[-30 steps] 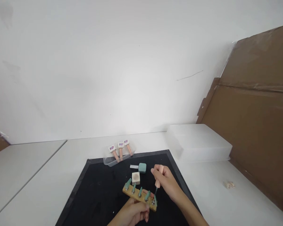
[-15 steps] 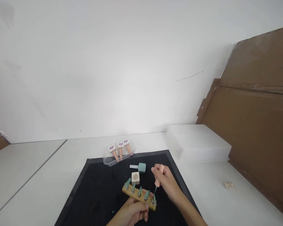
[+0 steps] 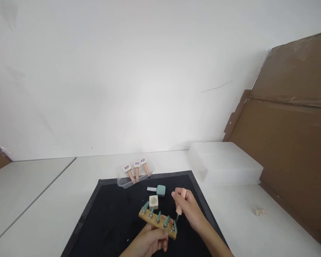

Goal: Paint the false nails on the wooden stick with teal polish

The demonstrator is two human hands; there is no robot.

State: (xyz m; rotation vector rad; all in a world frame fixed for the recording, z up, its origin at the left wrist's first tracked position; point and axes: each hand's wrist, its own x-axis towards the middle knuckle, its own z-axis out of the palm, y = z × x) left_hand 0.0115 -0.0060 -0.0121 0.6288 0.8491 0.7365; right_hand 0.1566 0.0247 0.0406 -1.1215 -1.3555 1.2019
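Fingers of the left hand (image 3: 153, 240) are closed around a wooden bar (image 3: 153, 220), near its right end. The thumb presses at the near side of the bar, and one fingertip shows beyond its far side, so the bar lies between them. On the bar five green nail tips (image 3: 158, 217) stand in a row, on small metal mounts, at different tilts. The bar is slanted, its left end farther from the person than its right end.

The right hand (image 3: 189, 207) holds a pink brush cap (image 3: 181, 202) in a narrow pinch between thumb and fingers. Its dark brush points down, just beside the rightmost nail tip; whether they touch, I cannot tell.

All this is above the near half of a black mat (image 3: 109, 217), toward its right edge. Just behind the bar's left half is a white square bottle (image 3: 153, 202), and beyond it a green bottle (image 3: 161, 191) lies with its silver cap to the left. Across the mat's far edge, between its two far corners, a clear tray (image 3: 125, 185) carries three pink-capped bottles (image 3: 137, 171). Past the far right corner, a translucent box (image 3: 230, 162) rests on the white table (image 3: 230, 207).
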